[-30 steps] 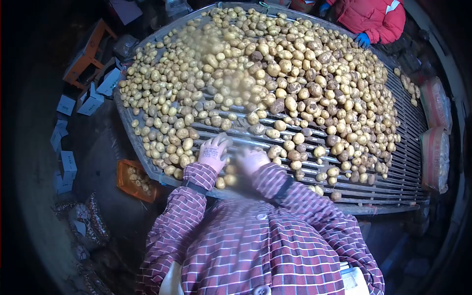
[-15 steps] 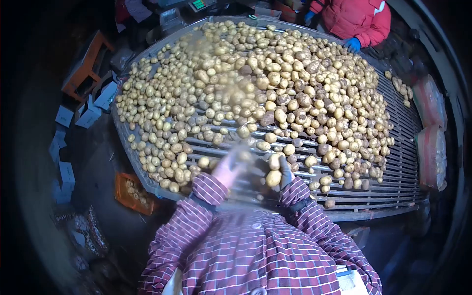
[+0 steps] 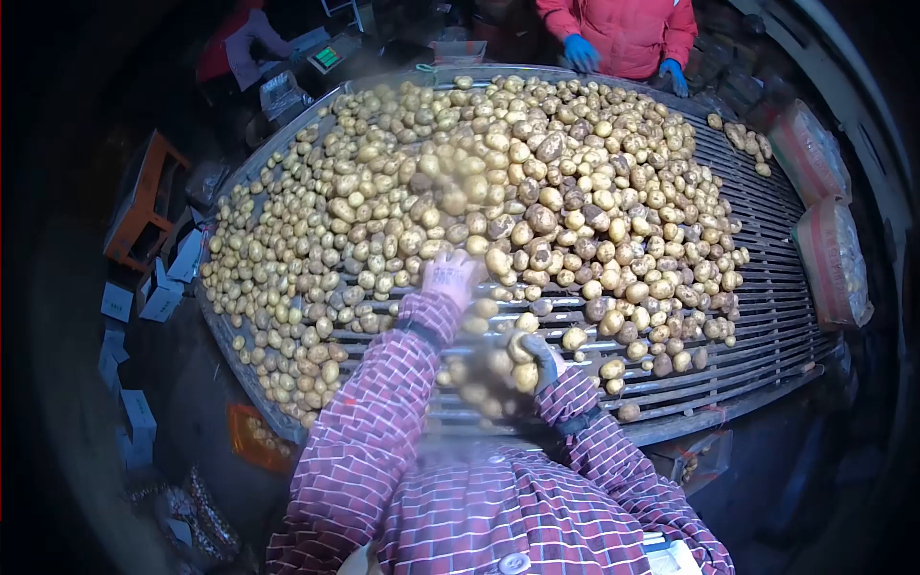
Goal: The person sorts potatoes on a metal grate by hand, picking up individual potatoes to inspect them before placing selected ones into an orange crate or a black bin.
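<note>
Potatoes (image 3: pixel 498 182) lie heaped over most of a slatted metal sorting table (image 3: pixel 767 316), thickest at centre and far side, thinning to bare slats at the near right edge. Left hand (image 3: pixel 450 276), light printed glove, back up, is stretched out at the near edge of the heap, fingers lying on potatoes. Cannot tell whether it grips any. Right hand (image 3: pixel 541 356), dark glove, is close to the body over the near slats, fingers curled around a handful (image 3: pixel 522 374) of small potatoes; motion blur there, count unclear. Both sleeves are red plaid. Far side: a co-worker in a red jacket (image 3: pixel 628 29) with blue gloves (image 3: pixel 580 53) at the table edge. Filled sacks (image 3: pixel 832 259) stand right of the table. Orange crate (image 3: pixel 251 436) sits below the near left edge.
</note>
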Action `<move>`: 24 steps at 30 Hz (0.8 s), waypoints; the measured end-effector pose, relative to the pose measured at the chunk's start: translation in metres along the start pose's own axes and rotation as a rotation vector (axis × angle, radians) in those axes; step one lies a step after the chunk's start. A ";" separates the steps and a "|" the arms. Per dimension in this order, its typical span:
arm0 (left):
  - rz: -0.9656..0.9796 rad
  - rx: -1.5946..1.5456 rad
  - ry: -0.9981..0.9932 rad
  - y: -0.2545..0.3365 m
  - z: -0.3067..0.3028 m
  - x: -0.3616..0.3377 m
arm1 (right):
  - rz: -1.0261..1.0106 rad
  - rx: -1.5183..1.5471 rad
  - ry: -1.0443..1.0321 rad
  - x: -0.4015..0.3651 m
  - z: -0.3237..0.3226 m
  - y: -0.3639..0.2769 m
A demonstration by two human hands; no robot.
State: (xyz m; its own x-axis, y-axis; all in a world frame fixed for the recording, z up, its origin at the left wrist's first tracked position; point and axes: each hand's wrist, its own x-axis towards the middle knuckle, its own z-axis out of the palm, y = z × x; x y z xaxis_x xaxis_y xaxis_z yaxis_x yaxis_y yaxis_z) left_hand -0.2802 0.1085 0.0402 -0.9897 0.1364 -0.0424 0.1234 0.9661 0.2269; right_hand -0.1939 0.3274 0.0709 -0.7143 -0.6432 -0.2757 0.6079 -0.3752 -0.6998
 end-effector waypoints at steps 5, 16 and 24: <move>-0.055 -0.143 0.081 -0.011 0.041 -0.043 | -0.257 -1.096 0.329 0.072 -0.019 -0.072; -0.216 -0.658 0.138 -0.013 -0.028 -0.092 | 0.107 -1.648 0.182 0.124 0.026 -0.027; -0.160 0.001 0.096 -0.083 -0.010 0.014 | -0.047 -1.236 0.077 0.041 0.020 -0.018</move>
State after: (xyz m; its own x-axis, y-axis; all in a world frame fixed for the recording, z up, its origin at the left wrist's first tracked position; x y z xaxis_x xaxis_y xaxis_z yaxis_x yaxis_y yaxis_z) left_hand -0.3055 0.0278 0.0308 -0.9991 -0.0401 0.0152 -0.0357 0.9741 0.2233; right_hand -0.2274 0.2946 0.0850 -0.7706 -0.5895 -0.2421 -0.1240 0.5113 -0.8504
